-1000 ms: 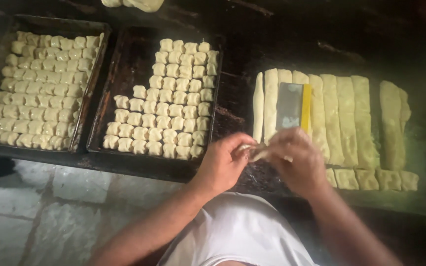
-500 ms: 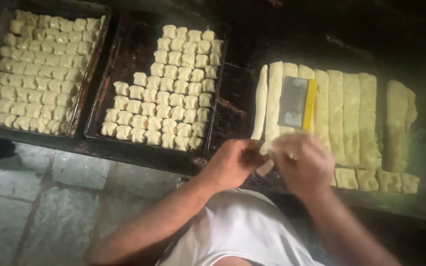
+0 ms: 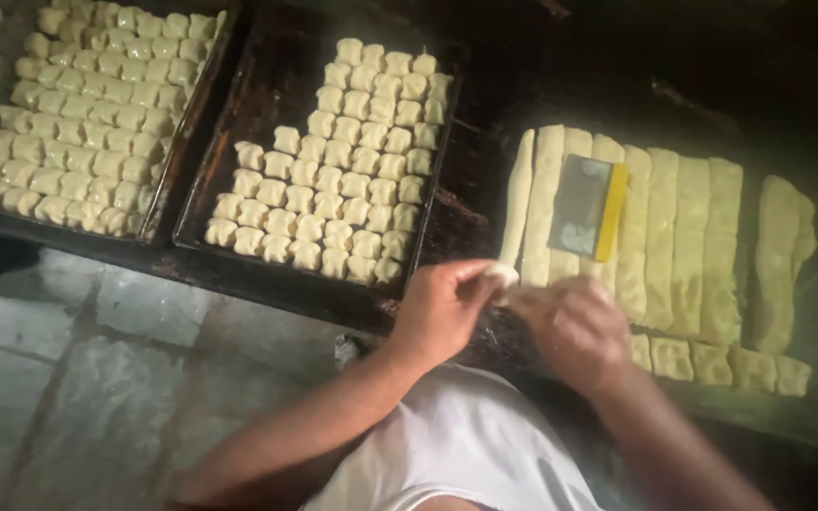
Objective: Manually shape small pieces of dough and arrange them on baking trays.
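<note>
Bakery workroom: dough-filled baking trays [image 3: 203, 123], cut dough strips [image 3: 674, 237], scraper [image 3: 591, 206].

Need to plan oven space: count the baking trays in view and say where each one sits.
2. One tray, packed full of dough pieces, sits at the far left, partly cut off by the frame. The second tray, partly filled, lies beside it, left of the dough strips. More may lie out of view.

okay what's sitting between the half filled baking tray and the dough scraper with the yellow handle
In the head view, between the half-filled tray and the scraper lie a bare strip of dark worktop and two long dough strips.
</note>
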